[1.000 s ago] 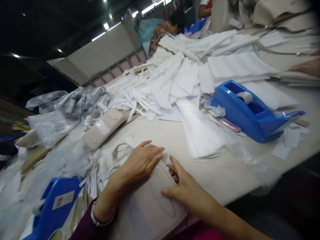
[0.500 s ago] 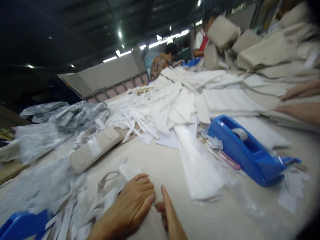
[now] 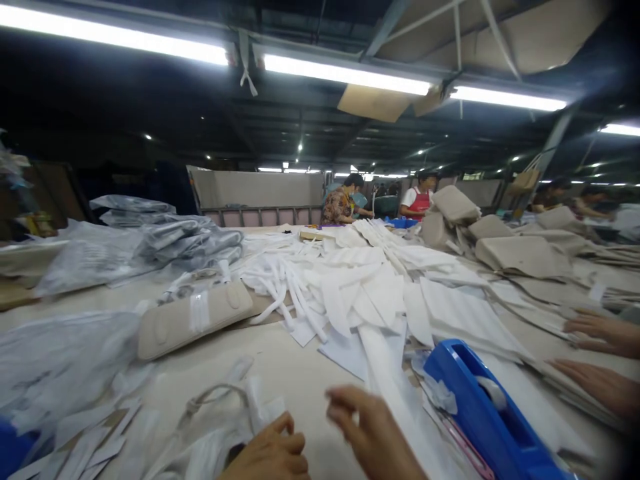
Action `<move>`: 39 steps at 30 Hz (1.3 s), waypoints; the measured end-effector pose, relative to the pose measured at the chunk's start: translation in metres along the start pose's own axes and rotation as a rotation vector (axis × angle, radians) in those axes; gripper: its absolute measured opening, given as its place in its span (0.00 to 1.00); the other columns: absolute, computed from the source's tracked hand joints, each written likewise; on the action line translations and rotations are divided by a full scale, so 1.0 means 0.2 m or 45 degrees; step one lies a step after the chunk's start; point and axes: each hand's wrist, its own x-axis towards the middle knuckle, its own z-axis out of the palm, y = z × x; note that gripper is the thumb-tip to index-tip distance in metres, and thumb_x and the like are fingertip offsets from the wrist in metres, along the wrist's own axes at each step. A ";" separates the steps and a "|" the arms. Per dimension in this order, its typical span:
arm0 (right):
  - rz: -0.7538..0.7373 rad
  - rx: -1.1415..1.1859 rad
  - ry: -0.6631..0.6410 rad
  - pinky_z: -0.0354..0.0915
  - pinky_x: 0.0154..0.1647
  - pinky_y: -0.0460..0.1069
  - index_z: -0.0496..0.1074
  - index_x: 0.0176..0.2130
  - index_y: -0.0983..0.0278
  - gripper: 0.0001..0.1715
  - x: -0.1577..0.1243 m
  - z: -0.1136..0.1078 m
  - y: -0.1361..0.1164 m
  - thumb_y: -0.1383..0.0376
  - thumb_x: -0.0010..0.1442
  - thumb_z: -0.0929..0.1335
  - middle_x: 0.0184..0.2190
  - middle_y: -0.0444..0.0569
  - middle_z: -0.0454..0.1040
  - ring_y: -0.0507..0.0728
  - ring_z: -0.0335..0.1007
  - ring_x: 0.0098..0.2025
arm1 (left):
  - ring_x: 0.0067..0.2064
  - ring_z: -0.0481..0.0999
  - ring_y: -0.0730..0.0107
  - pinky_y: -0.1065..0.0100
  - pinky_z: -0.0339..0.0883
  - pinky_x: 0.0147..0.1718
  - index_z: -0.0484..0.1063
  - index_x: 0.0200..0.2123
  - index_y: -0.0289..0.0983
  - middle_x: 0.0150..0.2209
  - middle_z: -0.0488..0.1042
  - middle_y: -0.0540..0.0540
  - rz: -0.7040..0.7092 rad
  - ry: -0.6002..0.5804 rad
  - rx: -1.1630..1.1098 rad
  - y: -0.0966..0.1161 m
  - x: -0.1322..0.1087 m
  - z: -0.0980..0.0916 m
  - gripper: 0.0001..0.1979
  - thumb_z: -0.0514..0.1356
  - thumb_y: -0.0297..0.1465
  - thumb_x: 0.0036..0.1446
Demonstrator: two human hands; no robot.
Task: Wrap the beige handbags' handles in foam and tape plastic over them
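Observation:
My left hand point(image 3: 273, 453) is at the bottom edge with its fingers curled in; what they close on is hidden. Just right of it, my right hand point(image 3: 375, 433) is raised above the beige tabletop point(image 3: 295, 363), slightly blurred, its fingers bent and a small gap showing between them, with nothing visible in it. By my left hand lie a thin beige strap point(image 3: 220, 393) and crumpled white wrapping point(image 3: 257, 403). Farther off is a flat beige bag point(image 3: 173, 323) with a clear band around it. A blue tape dispenser point(image 3: 493, 407) stands to the right.
White padding pieces point(image 3: 370, 293) pile up mid-table. Plastic-wrapped items point(image 3: 185, 240) are stacked at left, beige bags point(image 3: 520, 257) at right. Another person's hands point(image 3: 600, 333) rest on beige pieces at the right edge. Two people point(image 3: 343, 203) work at the far end. Paper strips point(image 3: 95, 440) lie bottom left.
The view has tilted up and levelled, so the hands appear lower. My right hand has lifted and moved away from my left hand, its fingers now bent.

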 end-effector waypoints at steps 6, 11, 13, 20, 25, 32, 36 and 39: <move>0.315 -0.672 0.446 0.61 0.55 0.57 0.61 0.58 0.75 0.28 0.87 -0.19 -0.06 0.69 0.60 0.66 0.53 0.67 0.68 0.67 0.62 0.57 | 0.21 0.58 0.76 0.67 0.55 0.36 0.58 0.20 0.37 0.16 0.62 0.56 0.028 0.001 -0.021 -0.06 0.04 0.07 0.20 0.52 0.31 0.66; 0.436 -0.709 0.467 0.58 0.57 0.61 0.58 0.58 0.79 0.36 1.06 -0.11 -0.07 0.73 0.53 0.71 0.54 0.72 0.65 0.69 0.60 0.59 | 0.27 0.65 0.75 0.66 0.56 0.42 0.61 0.22 0.37 0.22 0.69 0.55 -0.002 -0.070 -0.045 0.01 0.02 -0.06 0.15 0.58 0.31 0.61; 0.479 -0.664 0.423 0.59 0.57 0.59 0.63 0.54 0.78 0.25 1.04 -0.11 -0.08 0.72 0.58 0.67 0.53 0.68 0.66 0.65 0.62 0.57 | 0.32 0.67 0.71 0.62 0.54 0.48 0.63 0.24 0.38 0.24 0.71 0.53 -0.107 -0.130 -0.102 0.07 0.01 -0.19 0.12 0.58 0.33 0.60; 0.299 -0.286 0.379 0.62 0.56 0.57 0.55 0.60 0.73 0.34 0.68 -0.23 0.03 0.74 0.55 0.65 0.52 0.59 0.68 0.62 0.66 0.54 | 0.34 0.65 0.70 0.59 0.54 0.52 0.64 0.26 0.37 0.29 0.69 0.50 -0.097 -0.421 -0.227 0.09 0.10 -0.40 0.15 0.47 0.31 0.66; 0.099 0.236 0.046 0.49 0.67 0.60 0.53 0.65 0.62 0.43 -0.08 -0.10 0.05 0.76 0.52 0.64 0.61 0.50 0.63 0.60 0.56 0.64 | 0.34 0.64 0.70 0.58 0.54 0.51 0.62 0.27 0.37 0.28 0.66 0.50 -0.085 -0.422 -0.255 0.08 0.10 -0.40 0.15 0.45 0.29 0.66; 0.330 0.677 -0.273 0.45 0.69 0.57 0.62 0.62 0.65 0.41 -0.37 0.16 0.10 0.75 0.48 0.64 0.62 0.48 0.63 0.58 0.56 0.64 | 0.34 0.63 0.69 0.57 0.55 0.49 0.63 0.27 0.36 0.28 0.65 0.49 -0.093 -0.414 -0.260 0.08 0.11 -0.38 0.15 0.45 0.29 0.65; 0.265 0.805 -0.296 0.46 0.69 0.55 0.61 0.63 0.65 0.45 -0.32 0.26 0.07 0.75 0.44 0.63 0.62 0.48 0.63 0.57 0.56 0.64 | 0.34 0.64 0.70 0.58 0.55 0.49 0.63 0.27 0.37 0.29 0.67 0.51 -0.150 -0.380 -0.261 0.11 0.10 -0.40 0.12 0.48 0.28 0.63; 0.117 0.827 -0.314 0.45 0.69 0.56 0.55 0.66 0.65 0.45 -0.27 0.36 0.13 0.71 0.49 0.64 0.64 0.50 0.58 0.59 0.51 0.66 | 0.36 0.66 0.71 0.60 0.52 0.53 0.63 0.27 0.37 0.30 0.69 0.52 -0.215 -0.310 -0.258 0.13 0.07 -0.40 0.08 0.53 0.27 0.60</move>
